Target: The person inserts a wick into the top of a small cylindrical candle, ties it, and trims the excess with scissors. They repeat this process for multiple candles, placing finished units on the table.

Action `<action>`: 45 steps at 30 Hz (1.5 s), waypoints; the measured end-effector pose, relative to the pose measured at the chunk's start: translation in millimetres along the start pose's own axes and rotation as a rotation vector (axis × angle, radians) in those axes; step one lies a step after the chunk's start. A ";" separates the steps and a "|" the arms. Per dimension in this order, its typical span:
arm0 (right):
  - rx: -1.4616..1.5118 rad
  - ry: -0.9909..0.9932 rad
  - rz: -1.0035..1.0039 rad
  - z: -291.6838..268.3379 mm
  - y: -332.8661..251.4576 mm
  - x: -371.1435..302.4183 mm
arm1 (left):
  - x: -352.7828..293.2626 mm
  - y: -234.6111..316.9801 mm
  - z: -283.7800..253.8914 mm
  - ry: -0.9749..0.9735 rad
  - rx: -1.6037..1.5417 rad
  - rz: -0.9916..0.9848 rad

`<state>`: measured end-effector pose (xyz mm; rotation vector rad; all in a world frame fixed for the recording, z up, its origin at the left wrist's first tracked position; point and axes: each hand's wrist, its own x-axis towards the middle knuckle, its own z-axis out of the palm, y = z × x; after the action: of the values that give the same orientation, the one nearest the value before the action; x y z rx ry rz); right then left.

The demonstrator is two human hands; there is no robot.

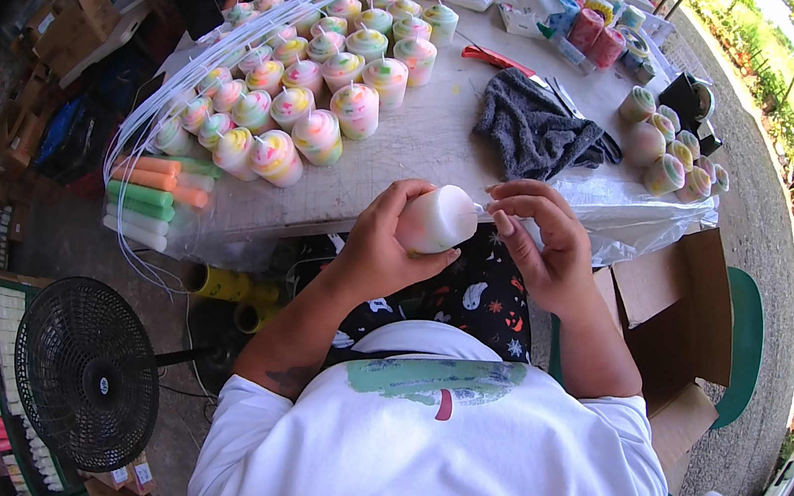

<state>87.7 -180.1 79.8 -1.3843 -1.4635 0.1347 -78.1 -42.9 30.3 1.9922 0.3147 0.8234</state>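
Note:
My left hand (382,246) is closed around a white pillar candle (439,220) tipped on its side, its flat pale end turned to the right. Pastel patches show near my left fingers. From the flat end a short pale wick (478,209) sticks out. My right hand (543,242) is beside that end, thumb and index fingertip pinched close together at the wick. Part of the wick is hidden by these fingertips. Both hands are above my lap, just off the table's near edge.
Several rows of multicoloured candles (355,110) cover the table's left (242,203), with long white wicks (161,97) across them. Orange, green and white sticks (143,195) lie at the corner. A grey cloth (538,126), scissors (562,97) and open carton (679,315) are right. A fan (88,373) stands left.

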 end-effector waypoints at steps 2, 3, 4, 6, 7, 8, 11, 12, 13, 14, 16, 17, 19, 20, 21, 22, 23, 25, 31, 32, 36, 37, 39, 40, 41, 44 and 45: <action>-0.125 0.093 0.027 -9.4 19.3 8.0 | -0.1 -2.6 -1.8 -0.007 -0.031 -0.055; -0.259 0.161 0.059 -17.0 35.3 17.2 | 1.4 -3.7 -2.4 -0.013 0.016 -0.057; -0.394 0.227 0.091 -23.1 49.2 23.5 | 3.5 -4.3 -4.3 -0.016 0.061 -0.060; -0.853 0.205 0.090 -26.0 85.4 19.6 | 11.8 -3.9 -2.5 -0.017 0.179 -0.013; -0.930 0.173 0.087 -26.2 99.7 15.1 | 15.7 -2.3 -0.6 -0.007 0.254 0.031; -1.009 0.143 0.085 -27.4 113.6 9.8 | 18.5 -1.5 0.5 0.000 0.326 0.073; -0.784 0.210 0.039 -32.2 125.4 15.0 | 25.4 -0.9 -1.4 -0.008 0.402 0.044; -0.549 0.297 0.163 -36.3 127.0 24.7 | 28.1 0.0 -3.2 -0.047 0.442 0.017; -0.166 0.284 0.340 -43.4 122.4 33.7 | 33.3 2.6 -6.5 -0.091 0.481 -0.008; 0.176 0.221 0.391 -47.9 115.1 40.9 | 38.1 3.2 -7.9 -0.136 0.518 -0.032; 0.536 0.091 0.469 -45.2 89.1 54.0 | 47.7 -0.6 -6.6 -0.131 0.555 0.003; 0.566 0.000 0.465 -31.6 65.4 56.8 | 52.9 -2.1 -5.8 -0.125 0.575 0.022; 0.480 -0.220 0.352 -13.7 51.0 54.3 | 61.8 0.4 -0.2 -0.103 0.527 -0.042; 0.435 -0.270 0.301 -5.9 62.4 47.8 | 65.7 1.7 3.0 -0.093 0.502 -0.074; 0.390 -0.317 0.250 1.9 73.9 41.1 | 68.4 -2.8 7.1 -0.063 0.570 0.018; 0.305 -0.274 0.252 7.0 75.2 39.6 | 67.8 -6.2 8.8 -0.051 0.585 0.026; 0.220 -0.231 0.253 13.2 73.9 37.8 | 67.0 -9.2 10.3 -0.039 0.600 0.034; 0.080 -0.067 0.155 27.5 64.8 34.4 | 65.5 -16.3 13.1 -0.012 0.634 0.096; -0.138 0.032 0.361 39.0 68.4 40.4 | 49.9 -21.2 19.6 -0.122 0.874 0.239; -0.146 -0.042 0.396 35.6 67.8 45.7 | 47.3 -18.3 20.2 -0.123 0.870 0.251; -0.117 -0.349 0.630 7.1 81.7 73.9 | 45.2 -7.8 19.0 -0.022 0.764 0.405; -0.059 -0.319 0.717 0.7 89.6 78.1 | 45.4 -5.6 16.3 -0.005 0.727 0.385; 0.060 -0.186 0.785 -17.9 100.7 84.4 | 43.5 -2.6 10.2 0.034 0.653 0.338; 0.122 -0.092 0.764 -28.2 100.1 88.0 | 40.8 0.3 5.8 0.022 0.608 0.281; 0.206 0.022 0.696 -38.6 95.9 90.0 | 38.2 4.5 0.7 0.012 0.562 0.224; 0.268 0.239 0.379 -68.0 95.3 91.0 | 36.0 5.6 -10.5 -0.034 0.230 0.024; -0.164 0.176 0.332 -72.9 94.0 92.5 | 35.6 5.2 -13.9 -0.050 0.097 -0.054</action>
<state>223.6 -118.5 100.7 -1.7221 -1.1117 0.1016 -61.4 -18.1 54.5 2.0819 0.3839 0.7351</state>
